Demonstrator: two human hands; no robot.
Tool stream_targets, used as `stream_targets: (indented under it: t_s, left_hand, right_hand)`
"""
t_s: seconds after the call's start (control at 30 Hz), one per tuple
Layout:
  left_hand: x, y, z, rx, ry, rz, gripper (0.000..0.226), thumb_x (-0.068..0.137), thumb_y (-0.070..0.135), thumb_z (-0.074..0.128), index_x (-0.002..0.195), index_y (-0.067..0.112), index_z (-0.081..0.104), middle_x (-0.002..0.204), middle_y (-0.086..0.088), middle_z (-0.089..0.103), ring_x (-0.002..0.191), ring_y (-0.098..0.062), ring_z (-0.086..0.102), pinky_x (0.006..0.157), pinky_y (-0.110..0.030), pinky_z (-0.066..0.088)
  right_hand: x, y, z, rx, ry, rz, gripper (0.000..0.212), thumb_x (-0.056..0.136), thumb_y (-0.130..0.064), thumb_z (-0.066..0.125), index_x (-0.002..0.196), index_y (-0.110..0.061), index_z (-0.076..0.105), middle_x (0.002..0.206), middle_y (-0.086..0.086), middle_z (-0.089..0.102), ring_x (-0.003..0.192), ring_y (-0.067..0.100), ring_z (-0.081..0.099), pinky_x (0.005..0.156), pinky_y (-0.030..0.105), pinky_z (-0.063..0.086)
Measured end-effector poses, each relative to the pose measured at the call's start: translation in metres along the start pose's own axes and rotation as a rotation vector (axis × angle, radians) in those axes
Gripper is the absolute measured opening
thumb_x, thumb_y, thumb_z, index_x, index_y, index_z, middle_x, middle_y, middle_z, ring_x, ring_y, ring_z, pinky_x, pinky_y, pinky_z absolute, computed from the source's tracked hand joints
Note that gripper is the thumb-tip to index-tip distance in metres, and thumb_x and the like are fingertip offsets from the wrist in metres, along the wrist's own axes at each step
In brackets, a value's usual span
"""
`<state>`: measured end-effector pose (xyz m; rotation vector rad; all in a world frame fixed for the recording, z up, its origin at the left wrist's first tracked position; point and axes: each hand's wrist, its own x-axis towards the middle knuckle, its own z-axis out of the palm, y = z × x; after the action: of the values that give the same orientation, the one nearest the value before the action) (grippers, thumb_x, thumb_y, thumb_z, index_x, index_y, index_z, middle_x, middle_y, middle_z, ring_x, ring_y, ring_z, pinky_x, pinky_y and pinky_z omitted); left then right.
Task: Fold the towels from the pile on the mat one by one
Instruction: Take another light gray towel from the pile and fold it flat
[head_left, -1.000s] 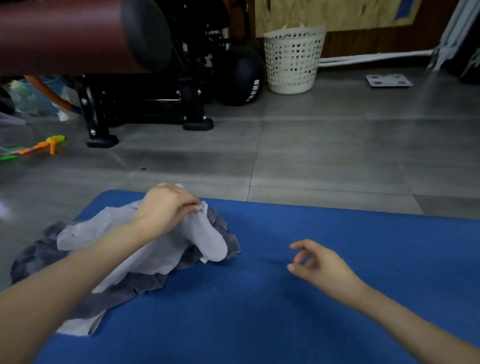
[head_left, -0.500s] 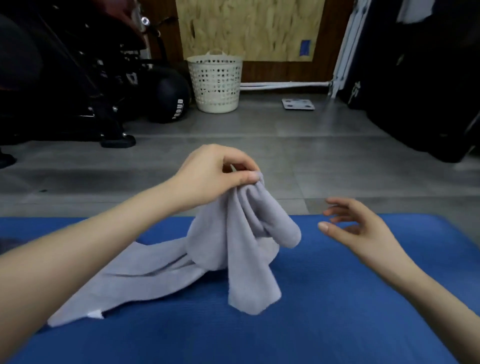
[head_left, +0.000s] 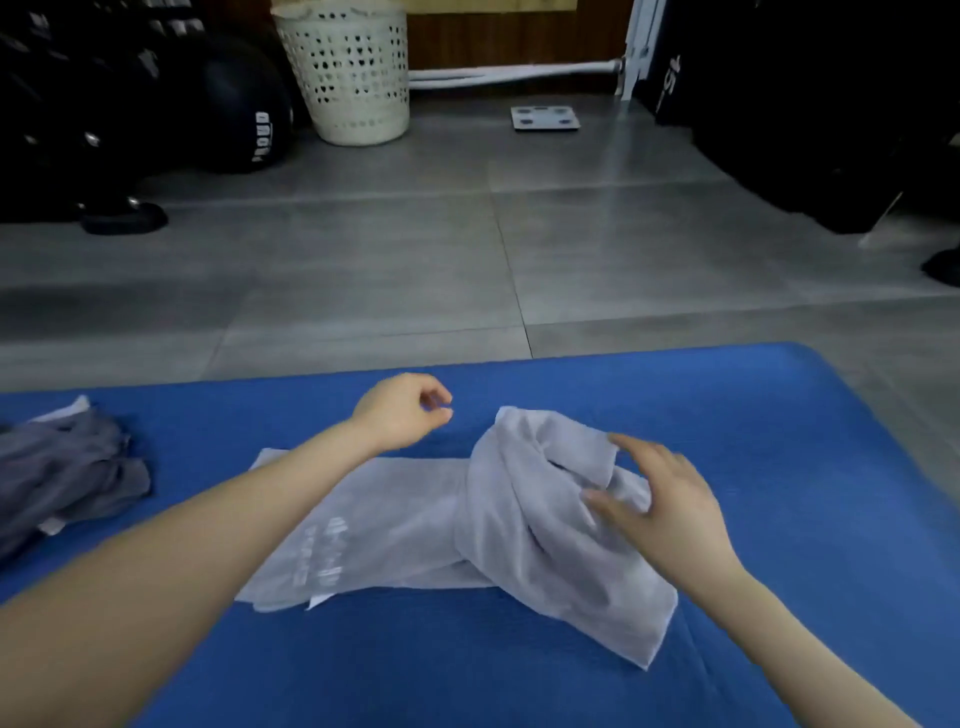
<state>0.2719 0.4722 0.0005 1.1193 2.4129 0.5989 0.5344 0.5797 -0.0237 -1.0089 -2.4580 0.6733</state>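
The pile (head_left: 67, 467) of darker towels sits at the left edge of the mat (head_left: 779, 410). The left hand (head_left: 402, 415) has let go of the light grey towel (head_left: 415, 525) it had pinched up a moment ago. Its fingers are loosely curled now, holding nothing. The towel's dropped mid-mat, flattish on the left and bunched on the right, where the right hand (head_left: 660, 499) has come in with fingers spread on the lump. I'd guess spreading it out comes next. The mat's on grey floor tiles (head_left: 363, 260), with a medicine ball (head_left: 244, 104), white basket (head_left: 353, 78) and scale (head_left: 545, 118) along the back.
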Motion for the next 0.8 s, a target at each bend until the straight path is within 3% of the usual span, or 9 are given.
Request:
stream_targets:
  t_s: [0.1, 0.2, 0.27, 0.33, 0.43, 0.53, 0.6, 0.67, 0.8]
  left_hand:
    - [-0.015, -0.048, 0.040, 0.188, -0.115, -0.081, 0.026, 0.087, 0.032, 0.061, 0.110, 0.019, 0.065, 0.115, 0.002, 0.065, 0.104, -0.017, 0.059, 0.089, -0.028, 0.045]
    - [-0.040, -0.084, 0.081, 0.354, -0.248, -0.117, 0.051, 0.081, 0.053, 0.061, 0.126, 0.031, 0.054, 0.128, 0.006, 0.057, 0.117, -0.017, 0.053, 0.098, -0.031, 0.041]
    - [-0.054, -0.096, 0.102, 0.485, -0.279, -0.096, 0.064, 0.079, 0.061, 0.057, 0.136, 0.036, 0.040, 0.137, 0.008, 0.049, 0.123, -0.018, 0.047, 0.102, -0.033, 0.036]
    - [-0.063, -0.104, 0.117, 0.573, -0.247, -0.063, 0.065, 0.082, 0.057, 0.056, 0.140, 0.036, 0.034, 0.143, 0.009, 0.042, 0.125, -0.019, 0.043, 0.105, -0.033, 0.031]
    - [-0.070, -0.116, 0.129, 0.580, -0.148, 0.028, 0.053, 0.079, 0.041, 0.068, 0.129, 0.033, 0.051, 0.131, 0.009, 0.054, 0.112, -0.016, 0.055, 0.098, -0.031, 0.035]
    - [-0.070, -0.121, 0.128, 0.500, -0.029, 0.133, 0.039, 0.061, 0.034, 0.086, 0.097, 0.032, 0.070, 0.092, 0.012, 0.071, 0.077, -0.012, 0.067, 0.073, -0.026, 0.047]
    - [-0.071, -0.112, 0.111, 0.331, -0.132, 0.134, 0.029, 0.077, 0.036, 0.073, 0.105, 0.031, 0.068, 0.102, 0.014, 0.068, 0.091, -0.010, 0.064, 0.080, -0.023, 0.045]
    - [-0.066, -0.107, 0.083, 0.177, -0.322, 0.095, 0.020, 0.080, 0.039, 0.069, 0.100, 0.035, 0.067, 0.097, 0.018, 0.068, 0.089, -0.005, 0.061, 0.080, -0.021, 0.046]
    - [-0.044, -0.094, 0.008, 0.098, -0.469, 0.009, 0.016, 0.076, 0.040, 0.073, 0.085, 0.028, 0.067, 0.081, 0.005, 0.068, 0.073, -0.008, 0.059, 0.072, -0.030, 0.046]
  right_hand:
    - [-0.018, 0.018, 0.055, -0.273, -0.133, -0.234, 0.063, 0.069, -0.064, 0.051, 0.122, -0.030, 0.053, 0.117, -0.003, 0.061, 0.108, 0.023, 0.056, 0.094, 0.041, 0.044]
    - [-0.028, 0.038, 0.104, -0.461, -0.353, -0.307, 0.085, 0.049, -0.074, 0.062, 0.123, -0.033, 0.052, 0.119, 0.003, 0.059, 0.103, 0.030, 0.060, 0.093, 0.056, 0.045]
    - [-0.031, 0.049, 0.125, -0.546, -0.392, -0.367, 0.084, 0.038, -0.063, 0.080, 0.113, -0.029, 0.061, 0.104, 0.000, 0.064, 0.083, 0.025, 0.064, 0.090, 0.052, 0.044]
    - [-0.033, 0.056, 0.132, -0.547, -0.313, -0.422, 0.057, 0.042, -0.035, 0.089, 0.094, -0.026, 0.069, 0.086, -0.005, 0.066, 0.066, 0.020, 0.064, 0.084, 0.039, 0.036]
    - [-0.038, 0.066, 0.122, -0.335, -0.235, -0.384, 0.009, 0.068, -0.018, 0.074, 0.072, -0.025, 0.069, 0.065, -0.012, 0.065, 0.051, 0.014, 0.058, 0.066, 0.028, 0.036]
    - [-0.038, 0.057, 0.078, -0.010, -0.279, -0.077, 0.020, 0.088, -0.031, 0.058, 0.074, -0.023, 0.070, 0.059, -0.007, 0.062, 0.055, 0.010, 0.054, 0.061, 0.019, 0.039]
    - [-0.029, 0.045, 0.031, 0.260, -0.457, 0.140, 0.015, 0.087, -0.031, 0.065, 0.076, -0.023, 0.070, 0.067, 0.006, 0.063, 0.062, 0.014, 0.054, 0.065, 0.025, 0.042]
    - [-0.019, 0.036, -0.022, 0.469, -0.537, 0.239, 0.015, 0.083, -0.028, 0.068, 0.080, -0.014, 0.071, 0.071, 0.010, 0.065, 0.065, 0.015, 0.056, 0.064, 0.028, 0.045]
    - [0.012, 0.055, -0.089, 0.545, -0.349, 0.322, 0.021, 0.083, -0.022, 0.064, 0.081, -0.002, 0.069, 0.071, 0.005, 0.066, 0.063, 0.011, 0.060, 0.057, 0.017, 0.048]
